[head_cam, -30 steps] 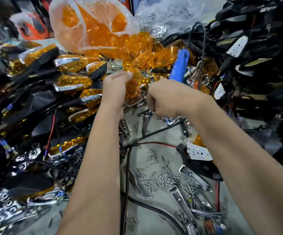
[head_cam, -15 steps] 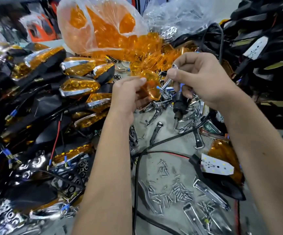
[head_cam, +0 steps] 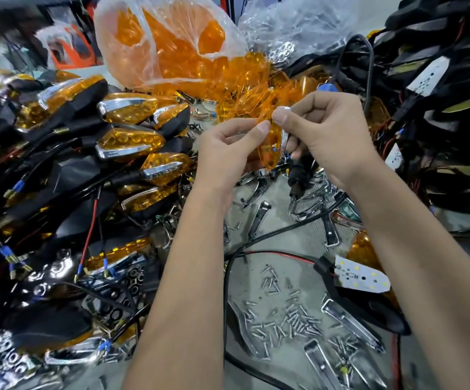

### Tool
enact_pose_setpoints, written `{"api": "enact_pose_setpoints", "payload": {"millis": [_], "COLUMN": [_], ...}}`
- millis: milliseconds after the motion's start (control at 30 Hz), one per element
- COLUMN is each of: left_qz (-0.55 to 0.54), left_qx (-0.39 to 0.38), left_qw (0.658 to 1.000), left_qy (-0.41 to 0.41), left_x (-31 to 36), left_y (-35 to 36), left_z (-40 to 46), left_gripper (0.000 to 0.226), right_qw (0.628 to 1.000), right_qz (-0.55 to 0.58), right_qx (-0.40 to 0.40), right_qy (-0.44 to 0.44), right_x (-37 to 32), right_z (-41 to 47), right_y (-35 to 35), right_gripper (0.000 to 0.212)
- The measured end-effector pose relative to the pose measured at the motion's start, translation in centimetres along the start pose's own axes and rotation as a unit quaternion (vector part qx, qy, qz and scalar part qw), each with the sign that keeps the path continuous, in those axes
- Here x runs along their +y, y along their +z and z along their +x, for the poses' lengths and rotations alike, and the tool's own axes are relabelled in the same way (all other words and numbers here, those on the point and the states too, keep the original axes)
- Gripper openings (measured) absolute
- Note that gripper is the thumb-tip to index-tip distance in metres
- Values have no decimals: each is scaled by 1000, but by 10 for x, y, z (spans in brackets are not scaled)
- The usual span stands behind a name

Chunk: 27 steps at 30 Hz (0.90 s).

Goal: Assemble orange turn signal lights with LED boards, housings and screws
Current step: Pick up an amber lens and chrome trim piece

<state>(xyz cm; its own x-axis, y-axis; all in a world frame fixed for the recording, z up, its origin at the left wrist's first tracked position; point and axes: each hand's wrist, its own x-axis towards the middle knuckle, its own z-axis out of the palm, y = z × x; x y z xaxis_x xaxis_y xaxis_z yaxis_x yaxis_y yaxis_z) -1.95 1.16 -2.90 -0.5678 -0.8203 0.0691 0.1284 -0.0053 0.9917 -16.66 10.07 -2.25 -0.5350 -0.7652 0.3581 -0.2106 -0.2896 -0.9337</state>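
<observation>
Both hands have drawn together since half a second ago, so that the chrome trim strip now meets the orange lens rather than standing off to its right. Nearest, at 6 o'clock on the counter (head_cam: pixel 306 237), lies a scatter of loose screws (head_cam: pixel 287 319), with spare chrome strips to their right and, at 4 o'clock, a black housing carrying a white LED board (head_cam: pixel 361 278) on red and black leads. Above these, at the centre, the left hand (head_cam: pixel 222 153) pinches the orange lens (head_cam: pixel 272 149) between thumb and fingers, its long axis running roughly 12 to 6 o'clock. The right hand (head_cam: pixel 329 136), just beside it at 3 o'clock, has its grip clamped on the chrome trim strip (head_cam: pixel 283 137), thumb and forefinger nipping the top end; a dark tool body hangs below that palm, and whether the lower fingers hold it I cannot tell. The strip lies along the lens's right edge, parallel to it, so the fit looks to depend on sliding it leftward onto that edge. Farther off, finished signal lights (head_cam: pixel 131 142) are stacked at 9 to 10 o'clock, and a plastic bag of lenses (head_cam: pixel 169 49) sits at 12 o'clock.
</observation>
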Motion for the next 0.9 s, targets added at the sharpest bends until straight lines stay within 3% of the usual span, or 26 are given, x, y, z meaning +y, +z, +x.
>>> {"api": "enact_pose_setpoints", "payload": {"millis": [267, 600, 767, 900], "left_qz": [41, 57, 48, -23], "left_qx": [10, 35, 27, -2], "left_qw": [999, 997, 998, 999], "left_qy": [21, 24, 9, -48], "left_x": [-4, -7, -8, -7], "left_y": [12, 16, 19, 21], "left_z": [-1, 2, 1, -1], "left_gripper": [18, 14, 13, 12], "right_qw": [998, 988, 983, 984], "right_qz": [-9, 28, 88, 106], "right_qx": [59, 136, 127, 106], "right_qy": [31, 65, 101, 100], "right_x": [-1, -4, -8, -10], "right_z": [-5, -10, -11, -9], "right_y": [3, 19, 22, 20], "right_gripper": [33, 27, 22, 24]}}
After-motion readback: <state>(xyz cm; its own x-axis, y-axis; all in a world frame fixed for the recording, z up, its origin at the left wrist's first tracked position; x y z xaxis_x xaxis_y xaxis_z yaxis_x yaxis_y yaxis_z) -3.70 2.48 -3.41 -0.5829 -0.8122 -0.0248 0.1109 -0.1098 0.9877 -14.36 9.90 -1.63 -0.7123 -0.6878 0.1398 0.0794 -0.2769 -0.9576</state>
